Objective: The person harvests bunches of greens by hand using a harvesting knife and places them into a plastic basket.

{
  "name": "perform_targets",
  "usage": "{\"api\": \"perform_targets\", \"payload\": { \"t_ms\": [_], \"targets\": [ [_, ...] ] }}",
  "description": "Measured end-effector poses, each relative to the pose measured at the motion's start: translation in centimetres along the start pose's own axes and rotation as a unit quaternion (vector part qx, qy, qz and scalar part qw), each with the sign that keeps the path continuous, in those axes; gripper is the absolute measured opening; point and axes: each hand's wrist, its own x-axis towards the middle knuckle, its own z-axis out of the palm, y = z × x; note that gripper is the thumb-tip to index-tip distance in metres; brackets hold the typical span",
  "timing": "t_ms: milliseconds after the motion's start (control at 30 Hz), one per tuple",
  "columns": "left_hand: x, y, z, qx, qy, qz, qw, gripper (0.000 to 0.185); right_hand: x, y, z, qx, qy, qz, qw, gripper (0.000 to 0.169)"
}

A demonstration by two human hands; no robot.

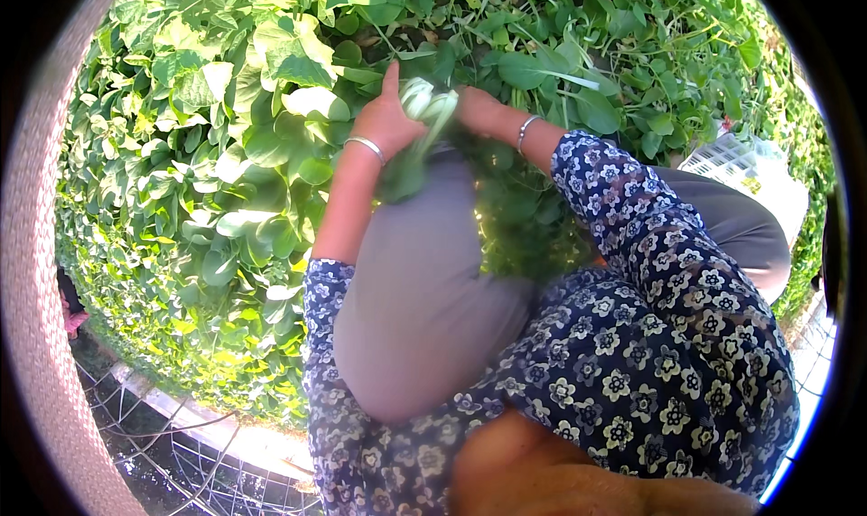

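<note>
My left hand (387,124) grips a small bunch of leafy greens (437,110), probably bok choy. The pale stem ends point away from me, and the blurred green leaves hang back towards my knee. The index finger of that hand sticks out straight beside the stems. Just right of the stem ends is my right hand (477,110), its fingers curled and blurred. Whether it pinches a stem or a leaf cannot be made out. Growing leafy plants (264,137) surround both hands, and loose-looking leaves (542,72) lie beyond the right hand.
A white plastic crate (721,157) with a pale plastic bag (779,184) stands to the right, beyond my bent knee (738,225). My other knee (413,299) rises below the left hand. Wire mesh (203,472) and a pale ledge (196,418) border the bed at lower left.
</note>
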Motion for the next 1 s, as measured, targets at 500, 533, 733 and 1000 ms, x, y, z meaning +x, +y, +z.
{"api": "perform_targets", "payload": {
  "t_ms": [500,533,733,1000],
  "targets": [
    [-0.4,-3.0,1.2,0.06,0.04,-0.053,0.996,0.086,1.0,0.8,0.0,-0.09,0.079,-0.043,0.992,0.039],
    [-0.5,-2.9,1.3,0.06,0.041,-0.051,0.996,0.085,1.1,0.9,0.1,-0.078,0.087,-0.037,0.992,0.039],
    [-0.5,-2.7,1.6,0.069,0.041,-0.045,0.996,0.08,3.1,1.9,-0.3,-0.02,-0.01,-0.013,1.0,0.033],
    [-0.1,-2.3,1.5,0.065,0.048,-0.039,0.996,0.073,5.2,0.6,-1.8,-0.04,-0.081,0.02,0.996,0.035]
  ]
}}
